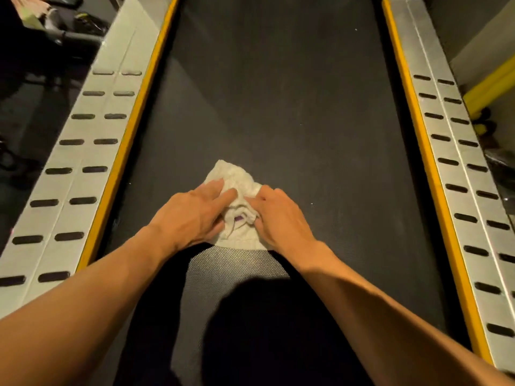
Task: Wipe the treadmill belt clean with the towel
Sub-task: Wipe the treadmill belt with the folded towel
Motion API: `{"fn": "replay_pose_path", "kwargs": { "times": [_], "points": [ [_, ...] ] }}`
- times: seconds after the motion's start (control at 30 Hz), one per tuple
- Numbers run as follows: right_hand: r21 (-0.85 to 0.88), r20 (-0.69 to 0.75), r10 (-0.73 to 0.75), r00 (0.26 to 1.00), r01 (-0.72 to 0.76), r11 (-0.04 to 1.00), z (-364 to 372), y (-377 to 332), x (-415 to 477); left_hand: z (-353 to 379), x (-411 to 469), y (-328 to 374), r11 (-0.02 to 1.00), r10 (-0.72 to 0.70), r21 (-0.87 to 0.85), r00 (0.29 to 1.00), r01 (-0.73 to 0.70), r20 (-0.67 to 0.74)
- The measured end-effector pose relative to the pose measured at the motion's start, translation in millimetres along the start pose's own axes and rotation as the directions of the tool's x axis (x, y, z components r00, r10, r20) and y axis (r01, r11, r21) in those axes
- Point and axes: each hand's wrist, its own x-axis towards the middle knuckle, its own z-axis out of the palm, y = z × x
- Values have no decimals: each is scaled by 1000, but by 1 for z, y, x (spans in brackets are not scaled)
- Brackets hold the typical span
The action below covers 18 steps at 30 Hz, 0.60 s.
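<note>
A crumpled off-white towel (237, 176) with a small purple tag lies on the dark treadmill belt (278, 93), near the middle of the view. My left hand (192, 215) lies on the towel's left side with its fingers stretched out flat. My right hand (281, 215) covers the towel's right side, fingers bent over a fold of the cloth. Both forearms reach in from the bottom corners. Part of the towel is hidden under the hands.
Yellow strips and silver slotted side rails run along the belt, the left rail (92, 151) and the right rail (457, 151). A dark shadow (264, 330) falls on the near belt. Dark gym equipment (41, 29) stands beyond the left rail.
</note>
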Motion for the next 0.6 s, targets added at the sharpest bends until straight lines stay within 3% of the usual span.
{"fn": "replay_pose_path", "kwargs": {
  "times": [0.1,0.23,0.4,0.5,0.6],
  "points": [
    [86,-83,-11,997,18,996,9,14,-33,13,-16,-2,999,36,-39,999,-36,0],
    [23,-185,7,983,-3,1000,7,26,-29,20,-18,-2,990,-12,-141,999,5,-46],
    [-54,-91,-82,992,78,996,13,-17,10,10,-19,-31,974,-193,-129,980,186,-41],
    [60,-84,-137,987,142,988,26,-25,-8,10,-41,-29,970,-160,-194,986,149,-40],
    [103,-136,-96,986,111,989,25,-16,-26,16,-58,-12,976,-129,-176,992,127,-1]
  ]
}}
